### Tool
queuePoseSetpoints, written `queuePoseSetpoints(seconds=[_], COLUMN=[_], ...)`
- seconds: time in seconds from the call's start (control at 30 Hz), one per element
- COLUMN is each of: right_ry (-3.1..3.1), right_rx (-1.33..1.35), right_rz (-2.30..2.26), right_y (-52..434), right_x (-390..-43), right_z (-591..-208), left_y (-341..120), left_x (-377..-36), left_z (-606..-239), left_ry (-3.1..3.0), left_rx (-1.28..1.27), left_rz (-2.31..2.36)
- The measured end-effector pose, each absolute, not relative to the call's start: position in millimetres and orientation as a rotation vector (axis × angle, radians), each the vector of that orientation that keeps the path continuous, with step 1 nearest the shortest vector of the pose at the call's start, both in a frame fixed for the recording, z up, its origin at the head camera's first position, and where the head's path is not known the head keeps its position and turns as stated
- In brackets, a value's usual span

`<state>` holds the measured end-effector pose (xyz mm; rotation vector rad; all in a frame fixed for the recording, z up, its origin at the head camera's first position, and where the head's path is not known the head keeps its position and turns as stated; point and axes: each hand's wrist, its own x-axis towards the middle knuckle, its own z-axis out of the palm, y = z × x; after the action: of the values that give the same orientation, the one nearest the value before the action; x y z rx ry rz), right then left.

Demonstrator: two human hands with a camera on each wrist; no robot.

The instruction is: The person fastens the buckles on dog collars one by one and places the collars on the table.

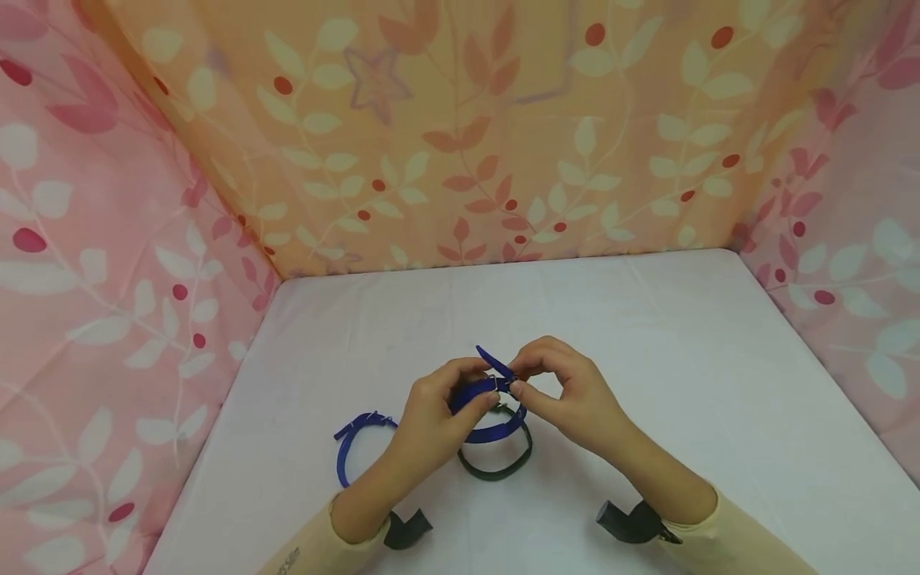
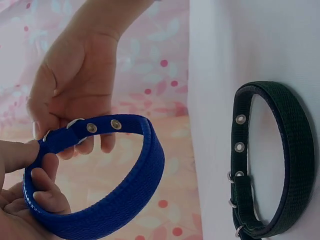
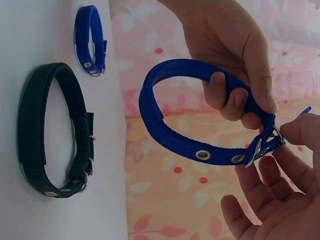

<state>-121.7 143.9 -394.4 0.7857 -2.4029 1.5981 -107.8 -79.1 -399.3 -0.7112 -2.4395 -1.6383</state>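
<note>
A blue collar (image 1: pixel 492 434) with metal eyelets and a buckle (image 3: pixel 276 134) is held above the table in both hands. My left hand (image 1: pixel 438 411) grips its band beside the buckle, fingers curled round it in the right wrist view. At the buckle, the thumb and forefinger of my right hand (image 1: pixel 578 391) pinch the strap, and the other fingers are spread. The pointed strap end (image 1: pixel 493 361) sticks up between the hands. Part of the buckle is hidden by fingertips. Below lies a dark green collar (image 2: pixel 300 150), untouched by either hand.
Another blue collar (image 1: pixel 345 454) lies to the left on the white-covered table (image 1: pixel 611 311), partly hidden by the left forearm in the head view. Patterned cloth walls (image 1: pixel 460 128) stand at the back and both sides. Black wrist-worn devices (image 1: pixel 632 523) sit at the cuffs.
</note>
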Motion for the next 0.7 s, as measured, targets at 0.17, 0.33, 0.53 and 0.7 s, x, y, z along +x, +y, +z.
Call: queuePoseSetpoints(seconds=[0.17, 0.33, 0.53, 0.7], right_ry=[-2.336, -2.236, -2.144, -2.165], right_rx=[0.888, 0.967, 1.017, 1.065], right_rz=[1.425, 1.283, 1.260, 1.235], right_y=[141.3, 141.1, 145.0, 145.1], right_x=[-116.4, -114.9, -120.9, -120.8], right_z=[-392.4, -391.9, -389.3, -389.8], left_y=[-77.2, -73.4, -71.9, -74.1], left_x=[-106.6, -105.9, -105.3, -99.6], left_z=[-402.5, -404.8, -400.3, -399.6], left_ry=[-2.482, -2.506, -2.579, -2.657], left_rx=[-0.739, -0.789, -0.734, -0.652], left_rz=[-1.650, -1.641, -1.606, -1.570])
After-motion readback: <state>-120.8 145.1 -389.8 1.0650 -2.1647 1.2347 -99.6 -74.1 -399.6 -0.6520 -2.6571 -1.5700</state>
